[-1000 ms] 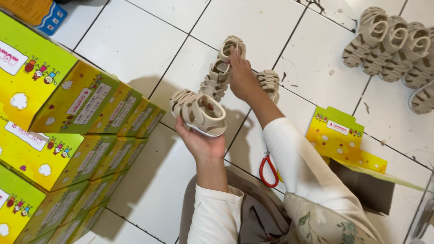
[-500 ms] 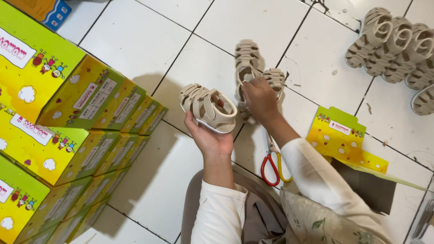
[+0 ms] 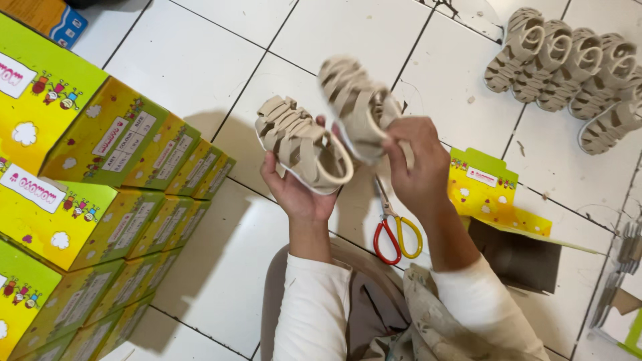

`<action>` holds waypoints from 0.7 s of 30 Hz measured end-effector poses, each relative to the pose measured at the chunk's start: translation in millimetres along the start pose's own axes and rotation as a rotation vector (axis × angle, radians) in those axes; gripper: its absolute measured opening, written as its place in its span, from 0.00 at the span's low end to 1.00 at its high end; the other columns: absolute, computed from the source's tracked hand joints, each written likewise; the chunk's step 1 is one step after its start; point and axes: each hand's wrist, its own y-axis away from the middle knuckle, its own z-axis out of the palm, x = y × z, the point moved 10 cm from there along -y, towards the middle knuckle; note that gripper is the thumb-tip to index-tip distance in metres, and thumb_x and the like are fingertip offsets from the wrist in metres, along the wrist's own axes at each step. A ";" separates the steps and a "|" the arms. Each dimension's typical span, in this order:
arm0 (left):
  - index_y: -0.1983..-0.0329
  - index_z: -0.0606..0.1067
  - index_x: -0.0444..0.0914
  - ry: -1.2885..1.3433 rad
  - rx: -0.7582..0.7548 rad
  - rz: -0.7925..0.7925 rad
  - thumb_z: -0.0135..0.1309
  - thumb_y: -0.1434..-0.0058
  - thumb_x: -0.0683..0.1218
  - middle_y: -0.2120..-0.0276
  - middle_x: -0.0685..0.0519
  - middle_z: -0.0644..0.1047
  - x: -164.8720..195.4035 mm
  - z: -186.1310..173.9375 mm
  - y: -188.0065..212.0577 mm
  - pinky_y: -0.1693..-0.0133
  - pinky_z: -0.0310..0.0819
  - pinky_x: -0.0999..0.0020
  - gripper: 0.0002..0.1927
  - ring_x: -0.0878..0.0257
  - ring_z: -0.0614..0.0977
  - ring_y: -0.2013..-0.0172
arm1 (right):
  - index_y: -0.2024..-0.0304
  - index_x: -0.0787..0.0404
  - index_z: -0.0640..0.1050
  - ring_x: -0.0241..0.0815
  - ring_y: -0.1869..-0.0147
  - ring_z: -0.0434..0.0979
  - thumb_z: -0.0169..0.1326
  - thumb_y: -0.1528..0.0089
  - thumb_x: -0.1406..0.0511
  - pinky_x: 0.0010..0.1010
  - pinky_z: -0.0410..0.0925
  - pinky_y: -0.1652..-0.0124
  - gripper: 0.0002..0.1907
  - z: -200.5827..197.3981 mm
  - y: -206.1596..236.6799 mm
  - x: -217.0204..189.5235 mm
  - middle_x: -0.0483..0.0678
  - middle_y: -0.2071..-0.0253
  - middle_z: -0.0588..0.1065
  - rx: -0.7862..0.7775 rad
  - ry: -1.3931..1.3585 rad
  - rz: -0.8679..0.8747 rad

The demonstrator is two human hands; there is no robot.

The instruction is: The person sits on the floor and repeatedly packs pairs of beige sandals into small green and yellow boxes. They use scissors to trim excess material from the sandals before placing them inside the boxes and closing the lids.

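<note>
Glossy white tile floor (image 3: 200,60); hands grip strappy beige sandals (image 3: 301,144).

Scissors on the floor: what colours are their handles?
The scissors have one red handle and one yellow, seen in the head view.

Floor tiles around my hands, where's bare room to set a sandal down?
Bare white tile lies above the hands, between the stacked yellow boxes and the row of sandals. More lies left of the sleeve. It is crowded on the right, by the scissors and open box.
</note>
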 end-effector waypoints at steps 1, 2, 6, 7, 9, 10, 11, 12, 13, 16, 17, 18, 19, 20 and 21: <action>0.28 0.65 0.38 0.029 -0.080 0.007 0.44 0.33 0.66 0.36 0.46 0.72 -2.2 7.0 0.9 0.35 0.68 0.53 0.38 0.52 0.74 0.37 | 0.55 0.66 0.76 0.51 0.48 0.79 0.60 0.33 0.75 0.37 0.73 0.46 0.07 -6.7 3.2 -12.7 0.54 0.52 0.77 -0.029 -0.005 -0.022; 0.27 0.65 0.36 0.131 -0.171 -0.058 0.44 0.31 0.67 0.35 0.45 0.72 -10.7 15.8 4.5 0.35 0.68 0.53 0.39 0.52 0.74 0.37 | 0.54 0.66 0.76 0.51 0.47 0.80 0.60 0.34 0.74 0.37 0.73 0.45 0.07 -14.5 8.1 -25.2 0.54 0.52 0.77 -0.058 -0.008 -0.040; 0.25 0.64 0.33 0.316 -0.321 -0.256 0.44 0.31 0.71 0.32 0.42 0.70 -40.0 38.0 25.6 0.35 0.69 0.51 0.46 0.48 0.72 0.34 | 0.52 0.67 0.76 0.52 0.47 0.79 0.54 0.36 0.77 0.39 0.73 0.47 0.10 -42.7 41.0 -68.6 0.61 0.45 0.74 -0.072 0.037 -0.090; 0.25 0.65 0.33 0.305 -0.304 -0.290 0.45 0.33 0.72 0.32 0.41 0.70 -46.5 39.7 30.4 0.35 0.68 0.49 0.47 0.47 0.71 0.33 | 0.51 0.68 0.75 0.49 0.49 0.80 0.53 0.36 0.78 0.39 0.73 0.48 0.11 -54.9 52.5 -72.4 0.64 0.43 0.72 -0.009 0.030 -0.042; 0.28 0.66 0.36 0.246 -0.369 -0.331 0.45 0.36 0.73 0.31 0.43 0.69 -57.9 52.2 42.6 0.32 0.66 0.42 0.45 0.43 0.69 0.32 | 0.49 0.67 0.74 0.44 0.52 0.79 0.49 0.35 0.78 0.36 0.74 0.50 0.12 -76.7 70.9 -69.3 0.63 0.42 0.70 0.122 -0.017 0.051; 0.30 0.67 0.38 0.217 -0.395 -0.348 0.46 0.38 0.73 0.31 0.44 0.69 -62.1 56.5 49.8 0.31 0.64 0.38 0.45 0.41 0.68 0.31 | 0.48 0.66 0.74 0.42 0.52 0.78 0.48 0.33 0.78 0.33 0.75 0.51 0.11 -86.4 80.3 -64.6 0.60 0.43 0.70 0.188 -0.058 0.105; 0.30 0.68 0.37 0.226 -0.425 -0.373 0.46 0.38 0.73 0.31 0.44 0.69 -65.6 61.0 56.1 0.31 0.63 0.36 0.45 0.40 0.68 0.30 | 0.48 0.65 0.73 0.41 0.52 0.78 0.47 0.31 0.78 0.31 0.76 0.51 0.11 -96.0 89.3 -58.6 0.57 0.44 0.69 0.255 -0.100 0.158; 0.30 0.69 0.37 0.233 -0.457 -0.399 0.45 0.38 0.73 0.30 0.44 0.69 -68.1 65.1 61.0 0.32 0.62 0.34 0.45 0.39 0.67 0.30 | 0.48 0.65 0.73 0.41 0.53 0.77 0.47 0.31 0.78 0.31 0.76 0.52 0.10 -99.5 94.0 -59.0 0.56 0.46 0.70 0.253 -0.087 0.143; 0.30 0.69 0.37 0.240 -0.485 -0.426 0.45 0.38 0.74 0.30 0.43 0.69 -70.3 67.3 65.9 0.32 0.61 0.32 0.45 0.37 0.66 0.29 | 0.49 0.65 0.74 0.42 0.54 0.76 0.48 0.31 0.77 0.30 0.75 0.53 0.10 -102.9 98.4 -59.6 0.56 0.48 0.71 0.251 -0.074 0.134; 0.28 0.67 0.36 0.266 -0.371 -0.430 0.45 0.38 0.74 0.30 0.43 0.68 -74.5 50.8 65.9 0.33 0.64 0.37 0.47 0.42 0.68 0.30 | 0.54 0.64 0.76 0.43 0.59 0.75 0.50 0.34 0.77 0.28 0.71 0.60 0.09 -109.3 107.3 -66.9 0.53 0.57 0.73 0.214 0.025 0.112; 0.27 0.65 0.35 0.268 -0.362 -0.429 0.46 0.38 0.73 0.30 0.43 0.68 -75.0 45.9 65.9 0.34 0.65 0.38 0.48 0.42 0.69 0.31 | 0.57 0.63 0.78 0.43 0.62 0.75 0.51 0.36 0.78 0.28 0.70 0.63 0.09 -108.7 108.0 -69.5 0.51 0.61 0.74 0.193 0.067 0.105; 0.26 0.64 0.35 0.271 -0.356 -0.427 0.46 0.38 0.73 0.30 0.43 0.68 -75.1 41.1 65.0 0.34 0.66 0.39 0.48 0.43 0.70 0.32 | 0.55 0.64 0.78 0.46 0.63 0.75 0.52 0.37 0.76 0.32 0.70 0.64 0.09 -101.1 107.3 -67.7 0.52 0.62 0.74 0.119 0.091 0.134; 0.25 0.63 0.34 0.274 -0.351 -0.423 0.47 0.37 0.72 0.30 0.43 0.68 -76.1 36.1 64.0 0.35 0.67 0.41 0.49 0.43 0.71 0.33 | 0.54 0.66 0.78 0.49 0.64 0.76 0.53 0.38 0.75 0.35 0.71 0.64 0.11 -92.3 106.9 -65.5 0.54 0.64 0.74 0.044 0.115 0.161; 0.24 0.63 0.35 0.282 -0.371 -0.414 0.47 0.37 0.71 0.30 0.42 0.68 -77.6 33.7 63.5 0.36 0.68 0.43 0.48 0.44 0.72 0.34 | 0.52 0.67 0.78 0.52 0.65 0.76 0.54 0.40 0.73 0.39 0.71 0.64 0.13 -82.9 106.0 -62.2 0.55 0.66 0.74 -0.030 0.138 0.188; 0.23 0.62 0.35 0.288 -0.389 -0.405 0.47 0.36 0.70 0.30 0.42 0.68 -79.7 31.1 63.2 0.36 0.70 0.45 0.47 0.45 0.72 0.34 | 0.55 0.66 0.79 0.55 0.66 0.77 0.55 0.39 0.71 0.43 0.70 0.65 0.10 -72.4 105.4 -53.4 0.56 0.66 0.75 -0.114 0.219 0.244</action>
